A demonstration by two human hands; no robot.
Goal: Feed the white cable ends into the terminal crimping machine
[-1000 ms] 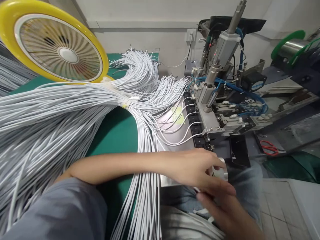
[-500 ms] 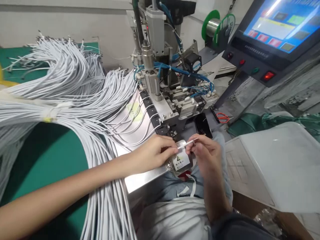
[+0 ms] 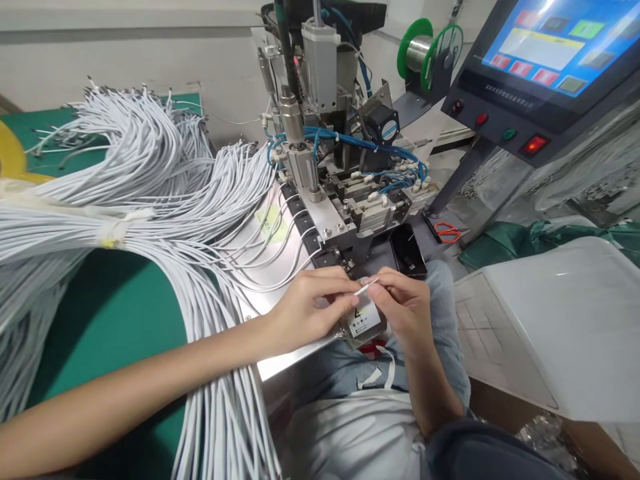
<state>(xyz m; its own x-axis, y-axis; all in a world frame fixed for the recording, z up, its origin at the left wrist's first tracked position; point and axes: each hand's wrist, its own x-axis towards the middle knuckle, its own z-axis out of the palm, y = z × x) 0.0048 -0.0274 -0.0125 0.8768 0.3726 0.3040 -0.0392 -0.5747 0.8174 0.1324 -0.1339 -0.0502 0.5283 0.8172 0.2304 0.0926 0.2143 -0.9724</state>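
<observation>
Head: white cable point(image 3: 363, 289) between hands point(image 3: 316, 308) point(image 3: 406, 308)

Behind the right hand point(image 3: 407, 308), past a bare forearm point(image 3: 433, 383), is a dark navy sleeve point(image 3: 475, 453). Faded blue trousers point(image 3: 447, 313) show beside that hand; below it, white drawstrings point(image 3: 392, 368) and a pale grey garment point(image 3: 350, 437).

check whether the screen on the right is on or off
On: the screen glows blue, showing coloured blocks.

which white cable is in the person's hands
The white cable spanning from the left hand to the right hand; the other cables lie bundled or run to the black blocks.
</observation>
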